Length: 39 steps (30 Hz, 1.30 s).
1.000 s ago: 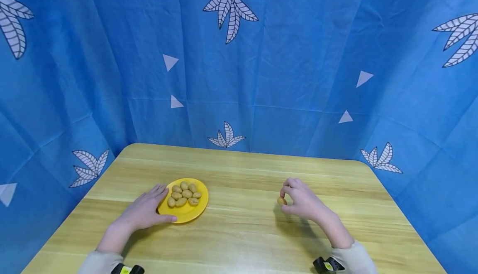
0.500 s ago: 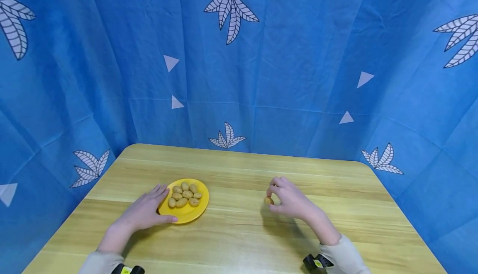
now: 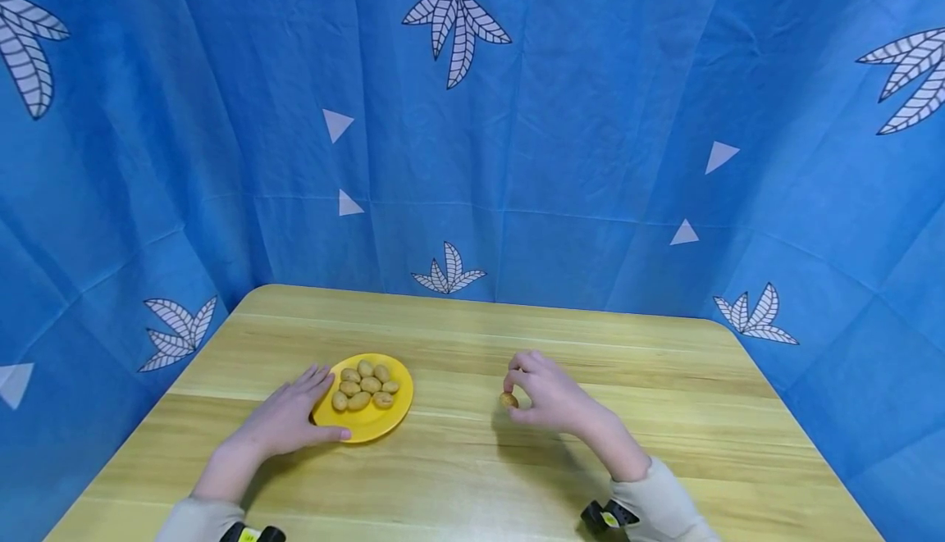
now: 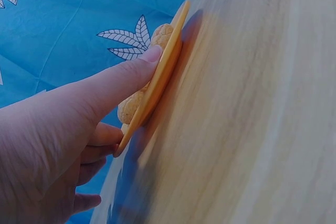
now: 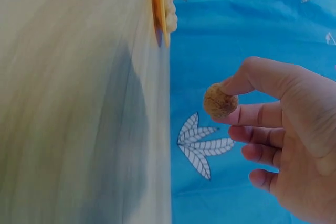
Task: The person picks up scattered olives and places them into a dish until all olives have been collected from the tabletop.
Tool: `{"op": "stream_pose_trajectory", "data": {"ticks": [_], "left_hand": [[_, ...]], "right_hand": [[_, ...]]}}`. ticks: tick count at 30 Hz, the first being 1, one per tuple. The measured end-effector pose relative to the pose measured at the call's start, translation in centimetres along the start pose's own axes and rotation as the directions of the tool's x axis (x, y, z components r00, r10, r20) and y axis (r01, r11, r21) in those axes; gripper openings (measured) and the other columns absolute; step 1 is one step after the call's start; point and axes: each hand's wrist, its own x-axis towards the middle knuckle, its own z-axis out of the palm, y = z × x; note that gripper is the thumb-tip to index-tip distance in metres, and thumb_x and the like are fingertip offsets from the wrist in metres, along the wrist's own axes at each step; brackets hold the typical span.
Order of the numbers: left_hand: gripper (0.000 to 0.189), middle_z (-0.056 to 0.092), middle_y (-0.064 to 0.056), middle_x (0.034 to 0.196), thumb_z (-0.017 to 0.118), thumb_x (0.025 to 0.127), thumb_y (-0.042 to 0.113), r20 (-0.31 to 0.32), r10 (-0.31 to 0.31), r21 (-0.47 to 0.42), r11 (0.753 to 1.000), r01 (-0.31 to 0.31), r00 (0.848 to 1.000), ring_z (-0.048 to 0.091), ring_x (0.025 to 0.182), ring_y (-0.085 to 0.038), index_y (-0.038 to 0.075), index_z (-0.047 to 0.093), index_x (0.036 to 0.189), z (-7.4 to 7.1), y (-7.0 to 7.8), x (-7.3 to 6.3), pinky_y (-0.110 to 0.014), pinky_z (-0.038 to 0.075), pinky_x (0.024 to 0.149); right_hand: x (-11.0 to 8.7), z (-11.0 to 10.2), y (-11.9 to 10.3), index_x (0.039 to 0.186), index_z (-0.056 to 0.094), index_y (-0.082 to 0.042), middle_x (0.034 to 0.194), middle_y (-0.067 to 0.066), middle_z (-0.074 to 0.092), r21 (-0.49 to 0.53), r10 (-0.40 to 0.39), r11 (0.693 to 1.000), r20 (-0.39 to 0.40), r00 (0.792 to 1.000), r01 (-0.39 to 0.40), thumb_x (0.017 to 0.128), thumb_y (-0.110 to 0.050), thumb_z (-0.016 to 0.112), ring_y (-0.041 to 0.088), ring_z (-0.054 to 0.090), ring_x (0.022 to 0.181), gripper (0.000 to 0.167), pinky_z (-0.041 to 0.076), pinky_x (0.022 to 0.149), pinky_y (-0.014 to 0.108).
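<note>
In the head view, a yellow plate [image 3: 369,430] sits on the left part of the table, bearing several tan walnuts [image 3: 371,384]. My left hand [image 3: 291,415] holds this plate at its left rim, the thumb over the near edge and the fingers spread along the far side. To the right, my right hand [image 3: 550,398] pinches a single walnut [image 5: 219,100] between thumb and index finger. The right wrist view shows its rough brown shell, with the other fingers loosely bent behind. That walnut is held above the table, its shadow below.
The pale wooden table [image 3: 458,476] spreads under both hands. A blue curtain [image 3: 576,116] with white leaf prints hangs behind it and along both sides. Bare tabletop lies between the plate and my right hand.
My right hand has moved steadily left toward the plate, carrying the pinched walnut. The left hand and the plate have stayed in place.
</note>
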Motion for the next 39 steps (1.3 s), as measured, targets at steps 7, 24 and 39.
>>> {"op": "stream_pose_trajectory", "data": {"ticks": [7,24,39], "left_hand": [[0.110,0.032,-0.026,0.155,0.064,0.073,0.074,-0.001,-0.001,0.001,1.000,0.001,1.000,0.026,0.144,-0.047,-0.004,0.038,0.146,0.1,0.0,-0.1,-0.068,0.027,0.112],[0.110,0.032,-0.026,0.155,0.065,0.073,0.074,-0.014,0.004,0.005,1.000,-0.004,1.000,0.027,0.144,-0.047,-0.003,0.038,0.146,0.0,-0.1,0.1,-0.067,0.027,0.112],[0.111,0.031,-0.026,0.155,0.064,0.073,0.075,0.006,-0.001,-0.006,1.000,0.001,1.000,0.026,0.144,-0.047,-0.003,0.038,0.147,0.0,0.0,0.1,-0.067,0.027,0.112]], "right_hand": [[1.1,0.4,-1.3,0.084,0.064,-0.021,0.100,-0.004,0.056,0.001,-0.030,1.000,0.031,0.999,0.030,0.079,-0.027,0.072,0.014,0.047,0.091,0.012,0.045,0.080,0.031],[3.3,1.1,-3.6,0.084,0.064,-0.020,0.099,-0.005,0.056,-0.003,-0.113,0.994,0.044,0.993,0.113,0.078,-0.028,0.069,0.012,0.047,0.090,0.012,0.045,0.080,0.028],[5.5,2.2,-5.5,0.088,0.066,-0.020,0.097,-0.008,0.054,0.028,-0.179,0.984,0.045,0.983,0.178,0.082,-0.028,0.067,0.010,0.046,0.090,0.009,0.042,0.079,0.022]]}}
